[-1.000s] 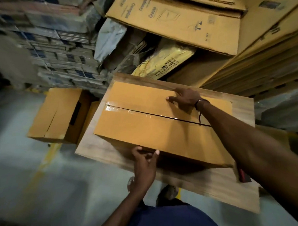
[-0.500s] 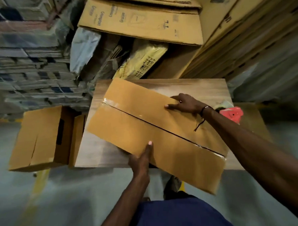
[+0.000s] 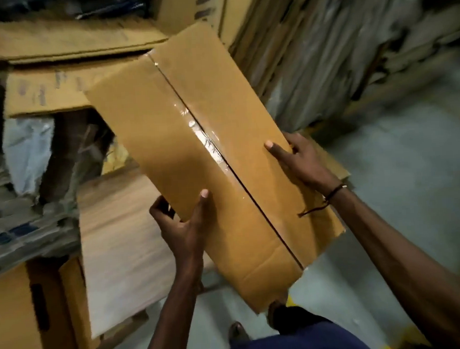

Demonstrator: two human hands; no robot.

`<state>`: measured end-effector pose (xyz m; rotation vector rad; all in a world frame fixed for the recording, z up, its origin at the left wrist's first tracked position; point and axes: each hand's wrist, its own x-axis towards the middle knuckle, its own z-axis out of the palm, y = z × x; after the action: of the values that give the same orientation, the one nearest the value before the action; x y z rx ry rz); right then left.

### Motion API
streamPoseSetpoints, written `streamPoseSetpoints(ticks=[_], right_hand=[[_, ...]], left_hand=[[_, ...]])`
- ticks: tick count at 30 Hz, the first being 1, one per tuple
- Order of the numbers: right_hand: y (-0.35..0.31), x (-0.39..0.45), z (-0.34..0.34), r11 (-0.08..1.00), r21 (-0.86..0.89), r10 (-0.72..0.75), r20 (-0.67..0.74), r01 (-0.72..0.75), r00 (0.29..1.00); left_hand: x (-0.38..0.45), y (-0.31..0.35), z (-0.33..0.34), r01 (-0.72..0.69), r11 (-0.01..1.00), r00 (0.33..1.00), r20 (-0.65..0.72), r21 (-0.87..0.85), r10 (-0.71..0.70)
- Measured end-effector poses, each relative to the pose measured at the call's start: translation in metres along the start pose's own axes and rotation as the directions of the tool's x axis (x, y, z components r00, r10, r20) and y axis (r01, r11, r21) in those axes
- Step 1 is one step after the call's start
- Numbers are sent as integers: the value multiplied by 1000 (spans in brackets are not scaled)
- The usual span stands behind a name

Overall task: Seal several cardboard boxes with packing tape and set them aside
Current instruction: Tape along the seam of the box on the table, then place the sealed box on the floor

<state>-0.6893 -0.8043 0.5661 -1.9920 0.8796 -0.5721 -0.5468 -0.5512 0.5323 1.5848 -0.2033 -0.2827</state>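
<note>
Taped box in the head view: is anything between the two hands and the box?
Nothing visible. The left hand grips the taped box at its left edge and the right hand grips its right edge, thumbs on the top face. The box is lifted above the wooden table.

No print can be read. The flattened carton [image 3: 62,92] at ten o'clock bears dark letters, blurred past reading. The upright carton [image 3: 216,6] at twelve o'clock carries dark label blocks, likewise too smeared to make out. The taped box [image 3: 169,140] shows no lettering on its top face.
</note>
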Motion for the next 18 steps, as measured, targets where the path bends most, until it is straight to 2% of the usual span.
streamPoseSetpoints(ticks=[4,10,14,18], right_hand=[[28,-24,-72,997,23,76,-232,-73,970],[82,-57,-202,980,65,198,-474,-191,858],[140,-70,-282,963,113,265,-568,-245,779],[215,-71,-361,941,129,322,-623,-313,712]], left_hand=[[-10,28,66,-110,994,976,188,8,106],[-52,42,201,-171,985,882,444,-11,158],[-91,31,300,-152,987,790,595,-42,147],[-122,-2,401,-138,990,757,649,42,78]])
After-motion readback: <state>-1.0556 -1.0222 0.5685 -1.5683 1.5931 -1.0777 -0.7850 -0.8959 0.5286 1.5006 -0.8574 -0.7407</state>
